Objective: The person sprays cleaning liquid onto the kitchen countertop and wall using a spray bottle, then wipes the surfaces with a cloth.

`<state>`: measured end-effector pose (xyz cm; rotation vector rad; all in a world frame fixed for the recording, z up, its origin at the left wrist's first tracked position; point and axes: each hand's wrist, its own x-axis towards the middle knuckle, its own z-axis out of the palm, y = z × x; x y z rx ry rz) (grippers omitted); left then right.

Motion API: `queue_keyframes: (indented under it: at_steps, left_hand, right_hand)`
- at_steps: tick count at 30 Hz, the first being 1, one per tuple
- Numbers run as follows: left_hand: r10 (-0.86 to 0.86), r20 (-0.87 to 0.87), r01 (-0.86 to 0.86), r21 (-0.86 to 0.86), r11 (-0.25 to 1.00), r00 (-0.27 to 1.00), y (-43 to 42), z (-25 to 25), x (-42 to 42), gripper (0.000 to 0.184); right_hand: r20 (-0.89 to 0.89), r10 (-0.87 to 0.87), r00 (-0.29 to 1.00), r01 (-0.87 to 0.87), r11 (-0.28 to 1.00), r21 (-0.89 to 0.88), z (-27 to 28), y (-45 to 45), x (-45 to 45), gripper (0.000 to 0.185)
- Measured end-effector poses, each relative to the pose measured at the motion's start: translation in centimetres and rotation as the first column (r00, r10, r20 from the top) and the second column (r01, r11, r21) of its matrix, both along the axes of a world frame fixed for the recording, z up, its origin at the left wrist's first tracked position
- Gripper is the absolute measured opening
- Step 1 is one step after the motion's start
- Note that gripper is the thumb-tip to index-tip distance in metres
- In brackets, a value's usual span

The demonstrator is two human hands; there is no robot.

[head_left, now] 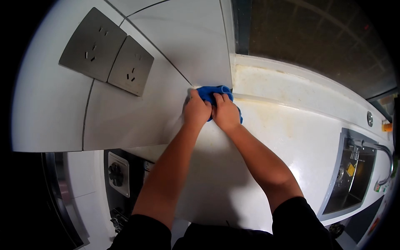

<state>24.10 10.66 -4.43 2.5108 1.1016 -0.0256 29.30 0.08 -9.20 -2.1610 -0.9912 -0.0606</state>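
Note:
A bunched blue cloth (216, 92) lies at the back corner of the white countertop (266, 146), where the tiled wall meets the window ledge. My left hand (197, 109) is closed on the cloth's left side, close to the wall tiles. Right beside it, my right hand (226, 111) grips the cloth's middle and right part, fingers curled over it. The two hands almost touch. Faint yellowish stains show on the counter and along the ledge.
Two grey wall sockets (110, 54) are at upper left. A steel sink (350, 175) with a curved faucet (387, 156) and a yellow item inside stands at right. The gas stove (118, 174) is at lower left. A dark window (308, 33) borders the ledge (258, 81).

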Motion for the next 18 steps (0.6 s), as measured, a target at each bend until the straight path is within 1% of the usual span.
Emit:
queue_keyframes:
  at_steps: [2,3,4,5,6,8,9,10,11,12,13,14,15,16,18]
  left_hand:
    - [0.045,0.141,-0.036,-0.066,0.997,0.989,-0.6,-0.9,-0.6,0.053]
    - [0.068,0.198,-0.055,-0.068,0.996,0.978,-0.9,-1.5,-0.8,0.046]
    - [0.065,0.194,-0.052,-0.068,0.996,0.979,-0.9,-1.5,-0.8,0.046]
    - [0.029,0.133,-0.021,-0.063,0.998,0.991,-0.8,-1.4,-0.8,0.044]
    - [-0.008,0.072,0.013,-0.060,0.998,0.997,-0.8,-1.5,-0.8,0.042]
    - [0.003,0.098,0.005,-0.080,0.997,0.995,-0.6,-2.8,-0.9,0.044]
    - [0.017,0.125,-0.004,-0.103,0.995,0.992,-0.5,-3.4,-1.1,0.046]
    - [0.018,0.126,-0.005,-0.099,0.995,0.992,-0.6,-3.4,-1.1,0.046]
    - [0.016,0.269,0.009,-0.091,0.996,0.963,-0.8,-3.5,-0.9,0.050]
    - [0.014,0.405,0.020,-0.081,0.997,0.914,-0.7,-3.5,-0.9,0.054]
    - [0.019,0.402,0.015,-0.081,0.997,0.916,-0.3,-3.4,-0.9,0.054]
    - [-0.056,0.411,0.039,0.051,0.998,0.910,0.2,-3.2,-0.5,0.056]
    - [-0.133,0.410,0.064,0.178,0.982,0.902,0.2,-3.1,-0.5,0.058]
    - [-0.131,0.409,0.065,0.171,0.983,0.903,0.1,-3.4,-0.7,0.058]
    - [-0.278,0.140,0.220,0.328,0.919,0.950,0.3,-3.6,-0.8,0.053]
  right_hand:
    - [-0.100,-0.043,0.994,0.049,0.997,0.061,0.5,0.5,0.2,0.046]
    - [-0.104,-0.045,0.994,0.052,0.997,0.061,0.6,0.7,0.4,0.046]
    - [-0.059,0.002,0.998,-0.006,0.997,-0.071,1.4,0.9,0.9,0.045]
    - [-0.021,0.057,0.998,-0.060,0.977,-0.204,1.8,1.2,1.3,0.044]
    - [-0.025,0.054,0.998,-0.058,0.977,-0.205,1.6,1.6,1.6,0.044]
    - [-0.094,-0.028,0.995,0.005,0.973,-0.231,1.0,2.4,2.3,0.035]
    - [-0.093,-0.026,0.995,0.004,0.974,-0.228,0.8,2.6,2.2,0.035]
    - [-0.026,0.004,1.000,-0.006,0.997,-0.075,0.9,2.7,2.0,0.030]
    - [0.047,0.026,0.999,-0.029,0.996,0.078,1.1,2.8,2.0,0.026]
    - [0.049,0.031,0.998,-0.035,0.996,0.081,1.3,3.0,2.3,0.026]
    - [0.071,0.066,0.995,-0.079,0.975,0.206,2.2,2.8,2.6,0.025]
    - [0.096,0.095,0.991,-0.122,0.938,0.324,2.9,2.5,2.9,0.023]
    - [0.063,0.144,0.988,-0.156,0.942,0.297,3.2,2.3,2.8,0.025]
    - [0.061,0.144,0.988,-0.155,0.944,0.292,2.7,2.0,2.6,0.025]
    - [0.080,0.216,0.973,-0.226,0.964,0.140,1.6,1.8,2.3,0.024]
